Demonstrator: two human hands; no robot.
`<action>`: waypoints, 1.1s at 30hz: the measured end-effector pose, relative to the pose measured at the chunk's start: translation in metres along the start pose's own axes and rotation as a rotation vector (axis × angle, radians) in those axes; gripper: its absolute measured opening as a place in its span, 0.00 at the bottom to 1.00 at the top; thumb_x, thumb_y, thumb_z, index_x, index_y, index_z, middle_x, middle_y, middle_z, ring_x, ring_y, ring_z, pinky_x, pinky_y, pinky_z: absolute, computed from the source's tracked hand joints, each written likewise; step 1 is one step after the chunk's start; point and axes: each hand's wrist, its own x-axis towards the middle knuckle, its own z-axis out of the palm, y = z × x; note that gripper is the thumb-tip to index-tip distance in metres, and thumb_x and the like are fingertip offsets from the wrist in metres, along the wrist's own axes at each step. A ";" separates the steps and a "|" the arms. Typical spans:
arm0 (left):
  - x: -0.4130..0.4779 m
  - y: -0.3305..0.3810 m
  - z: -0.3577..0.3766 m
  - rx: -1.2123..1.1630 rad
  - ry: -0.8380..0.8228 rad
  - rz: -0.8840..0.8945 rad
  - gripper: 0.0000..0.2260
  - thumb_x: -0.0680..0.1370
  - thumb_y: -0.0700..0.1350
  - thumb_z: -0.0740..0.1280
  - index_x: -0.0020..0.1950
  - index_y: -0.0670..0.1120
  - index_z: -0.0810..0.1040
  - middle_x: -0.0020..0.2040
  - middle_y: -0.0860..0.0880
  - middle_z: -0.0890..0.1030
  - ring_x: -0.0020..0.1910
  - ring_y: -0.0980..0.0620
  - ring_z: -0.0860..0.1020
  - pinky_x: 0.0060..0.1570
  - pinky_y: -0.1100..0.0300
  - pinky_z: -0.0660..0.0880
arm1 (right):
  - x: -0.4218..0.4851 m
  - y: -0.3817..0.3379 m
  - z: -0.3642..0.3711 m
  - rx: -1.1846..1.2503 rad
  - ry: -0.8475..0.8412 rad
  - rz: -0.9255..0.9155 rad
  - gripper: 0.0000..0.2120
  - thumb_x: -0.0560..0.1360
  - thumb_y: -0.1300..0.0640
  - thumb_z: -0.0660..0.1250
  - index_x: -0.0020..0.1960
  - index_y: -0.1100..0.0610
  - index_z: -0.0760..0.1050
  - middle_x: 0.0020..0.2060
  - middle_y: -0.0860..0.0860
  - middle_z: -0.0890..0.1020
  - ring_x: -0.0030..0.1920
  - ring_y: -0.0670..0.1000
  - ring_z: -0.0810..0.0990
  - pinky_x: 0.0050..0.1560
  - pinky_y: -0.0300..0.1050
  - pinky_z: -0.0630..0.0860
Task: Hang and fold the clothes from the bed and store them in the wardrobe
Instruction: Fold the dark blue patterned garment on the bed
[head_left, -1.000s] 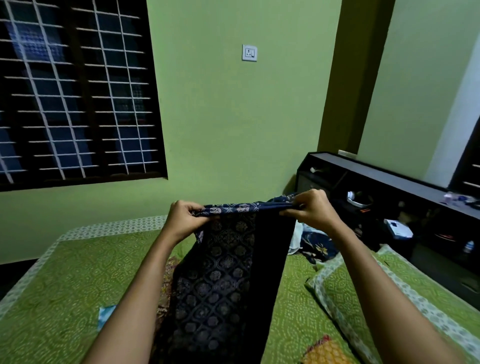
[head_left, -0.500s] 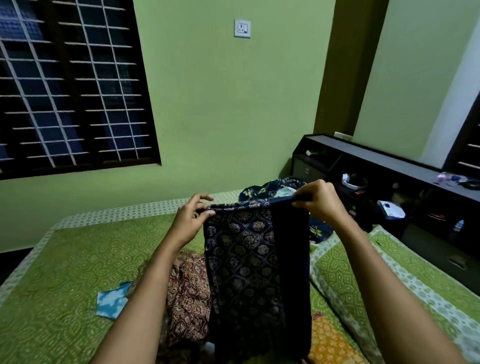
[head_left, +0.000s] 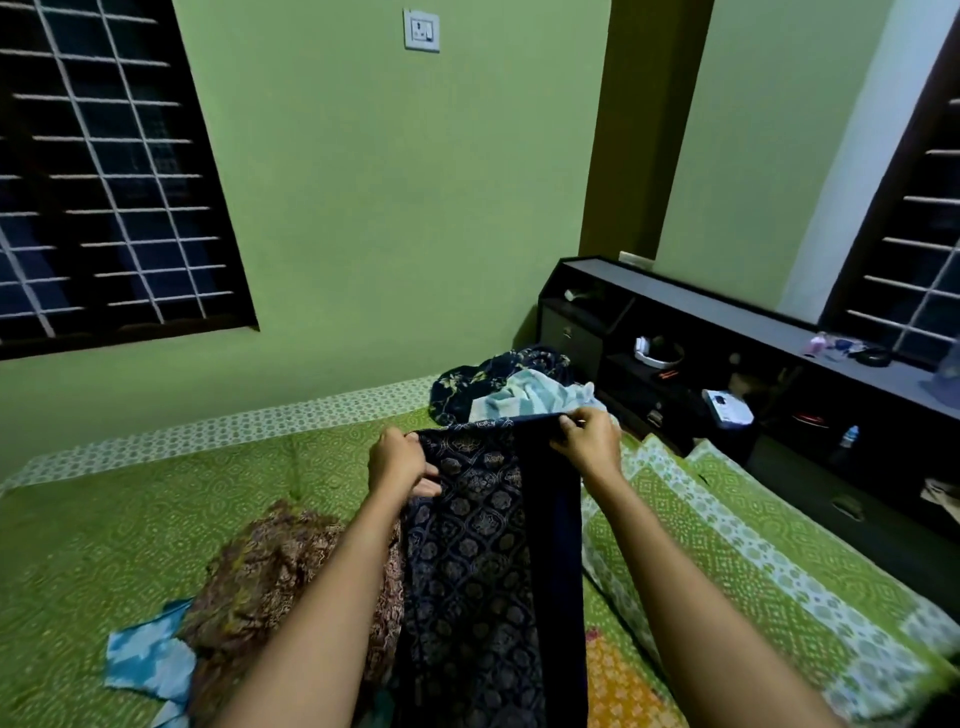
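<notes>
A dark navy garment with a gold pattern (head_left: 478, 561) hangs from both my hands over the green bed (head_left: 104, 530). My right hand (head_left: 587, 441) pinches its top edge at the right corner. My left hand (head_left: 400, 465) grips the cloth at the left side, a little below the top edge. A brown patterned garment (head_left: 275, 566) lies crumpled on the bed under my left forearm. A light blue cloth (head_left: 145, 660) lies beside it. At the far end of the bed sits a heap of a dark floral garment (head_left: 483, 379) and a pale striped cloth (head_left: 535, 397).
Green pillows (head_left: 727, 545) line the bed's right side. A black headboard shelf unit (head_left: 727, 364) with small items stands behind them. A barred window (head_left: 104, 171) fills the left wall. A wall socket (head_left: 422, 30) sits high on the green wall.
Both hands have lowered the navy garment toward the bed. My left hand slid from the top corner down the left edge. The view tilted down, showing more of the bed.
</notes>
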 end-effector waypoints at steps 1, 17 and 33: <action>0.005 0.004 0.007 -0.054 0.014 0.015 0.07 0.83 0.40 0.53 0.58 0.42 0.67 0.45 0.39 0.79 0.34 0.44 0.79 0.34 0.52 0.79 | 0.006 0.002 0.002 0.034 0.012 0.032 0.09 0.78 0.63 0.63 0.38 0.60 0.73 0.38 0.57 0.78 0.37 0.53 0.79 0.34 0.40 0.78; -0.048 -0.101 0.006 -0.355 -0.101 0.365 0.03 0.81 0.43 0.58 0.54 0.45 0.66 0.47 0.45 0.73 0.47 0.50 0.71 0.43 0.59 0.67 | -0.117 0.044 -0.011 0.806 -0.003 0.155 0.13 0.80 0.68 0.54 0.42 0.59 0.72 0.47 0.52 0.79 0.41 0.44 0.76 0.38 0.30 0.74; -0.195 -0.434 -0.025 -0.190 -0.323 -0.141 0.01 0.81 0.36 0.57 0.51 0.38 0.66 0.40 0.52 0.69 0.47 0.51 0.69 0.40 0.70 0.68 | -0.395 0.276 0.049 0.274 -0.182 0.756 0.12 0.80 0.68 0.55 0.40 0.61 0.71 0.35 0.54 0.68 0.40 0.53 0.67 0.52 0.49 0.76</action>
